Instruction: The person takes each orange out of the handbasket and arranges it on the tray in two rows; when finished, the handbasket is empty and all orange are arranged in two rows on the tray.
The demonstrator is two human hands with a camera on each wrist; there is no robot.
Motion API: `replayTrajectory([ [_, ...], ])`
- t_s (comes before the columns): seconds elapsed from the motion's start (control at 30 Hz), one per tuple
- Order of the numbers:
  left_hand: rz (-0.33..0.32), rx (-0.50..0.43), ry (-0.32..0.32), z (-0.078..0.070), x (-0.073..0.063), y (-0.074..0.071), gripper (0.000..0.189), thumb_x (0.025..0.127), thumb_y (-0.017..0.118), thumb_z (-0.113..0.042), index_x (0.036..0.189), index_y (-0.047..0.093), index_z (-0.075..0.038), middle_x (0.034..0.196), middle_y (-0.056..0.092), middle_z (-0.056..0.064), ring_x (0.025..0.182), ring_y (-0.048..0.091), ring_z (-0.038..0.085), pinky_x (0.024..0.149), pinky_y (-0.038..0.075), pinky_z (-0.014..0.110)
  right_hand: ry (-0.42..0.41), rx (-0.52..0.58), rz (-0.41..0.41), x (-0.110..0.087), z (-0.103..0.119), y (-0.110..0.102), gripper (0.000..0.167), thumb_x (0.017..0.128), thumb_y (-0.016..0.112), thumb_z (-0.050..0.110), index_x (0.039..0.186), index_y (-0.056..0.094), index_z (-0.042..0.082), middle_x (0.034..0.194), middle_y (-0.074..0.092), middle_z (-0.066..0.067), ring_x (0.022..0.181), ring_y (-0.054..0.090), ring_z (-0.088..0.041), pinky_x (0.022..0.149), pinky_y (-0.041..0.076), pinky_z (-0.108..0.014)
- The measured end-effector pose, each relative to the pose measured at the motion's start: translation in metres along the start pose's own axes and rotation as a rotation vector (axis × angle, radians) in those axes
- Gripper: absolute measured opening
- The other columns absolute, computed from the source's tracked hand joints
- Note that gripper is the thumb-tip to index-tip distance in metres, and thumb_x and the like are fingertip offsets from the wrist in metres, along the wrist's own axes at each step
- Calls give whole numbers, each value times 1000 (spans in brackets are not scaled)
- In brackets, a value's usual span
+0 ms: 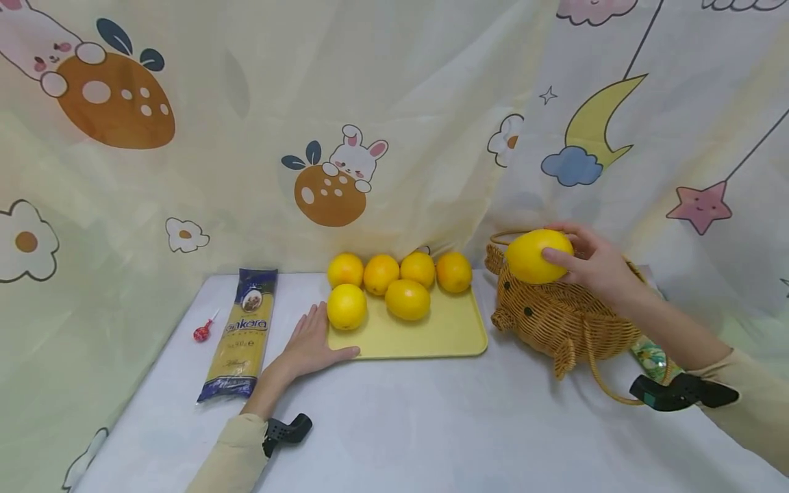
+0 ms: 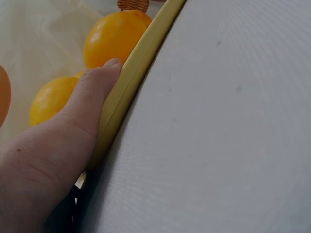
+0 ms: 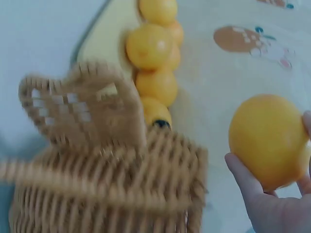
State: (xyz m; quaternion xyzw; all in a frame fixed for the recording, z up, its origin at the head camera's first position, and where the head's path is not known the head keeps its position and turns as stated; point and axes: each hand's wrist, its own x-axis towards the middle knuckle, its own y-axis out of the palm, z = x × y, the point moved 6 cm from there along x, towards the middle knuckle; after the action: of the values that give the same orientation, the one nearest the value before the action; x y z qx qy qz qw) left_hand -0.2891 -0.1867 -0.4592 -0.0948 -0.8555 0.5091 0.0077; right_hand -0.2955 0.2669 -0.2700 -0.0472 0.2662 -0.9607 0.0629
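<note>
My right hand (image 1: pixel 588 263) grips a yellow lemon (image 1: pixel 536 255) between thumb and fingers, above the wicker pig-shaped basket (image 1: pixel 545 318). The right wrist view shows the lemon (image 3: pixel 268 141) beside the basket's woven rim (image 3: pixel 194 170). At the yellow tray (image 1: pixel 425 342), my left hand (image 1: pixel 313 344) lies against the left front corner, fingers straight and thumb along the front edge. Several yellow fruits sit toward the tray's back and left: a round one (image 1: pixel 347 307) close to my left fingertips, an oval lemon (image 1: pixel 407 300) beside it, and a row behind.
Left of the tray lies a pasta packet (image 1: pixel 240 335), with a red-wrapped lollipop (image 1: pixel 202 333) farther left. A green patterned packet (image 1: pixel 650 356) is partly hidden behind the basket. The basket's looped handle (image 1: pixel 600 380) hangs toward the front. A printed curtain (image 1: pixel 425 89) rises behind the white table.
</note>
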Motion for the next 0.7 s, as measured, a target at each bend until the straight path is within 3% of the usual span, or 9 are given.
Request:
replayTrajectory([
  [0.23, -3, -3, 1, -1, 0, 0, 131, 71, 60, -80, 155, -1, 1, 163, 1, 22, 152, 1, 36, 125, 2, 52, -35, 61, 27, -1, 10, 44, 47, 95, 61, 36, 137, 42, 28, 124, 45, 3, 96, 55, -10, 75, 54, -24],
  [0.43, 6, -9, -1, -1, -1, 0, 132, 70, 60, -81, 155, -2, 0, 163, 0, 22, 152, 0, 36, 125, 2, 53, 7, 143, 93, 3, 12, 80, 58, 95, 62, 34, 145, 38, 18, 130, 43, -4, 97, 57, -12, 77, 55, -24],
  [0.7, 1, -12, 2, -1, -1, 1, 132, 70, 60, -81, 155, -1, -1, 163, 1, 21, 152, 1, 36, 124, 2, 53, 66, 284, 102, 18, 9, 114, 57, 93, 63, 30, 136, 30, 14, 130, 40, -14, 98, 56, -15, 79, 53, -24],
])
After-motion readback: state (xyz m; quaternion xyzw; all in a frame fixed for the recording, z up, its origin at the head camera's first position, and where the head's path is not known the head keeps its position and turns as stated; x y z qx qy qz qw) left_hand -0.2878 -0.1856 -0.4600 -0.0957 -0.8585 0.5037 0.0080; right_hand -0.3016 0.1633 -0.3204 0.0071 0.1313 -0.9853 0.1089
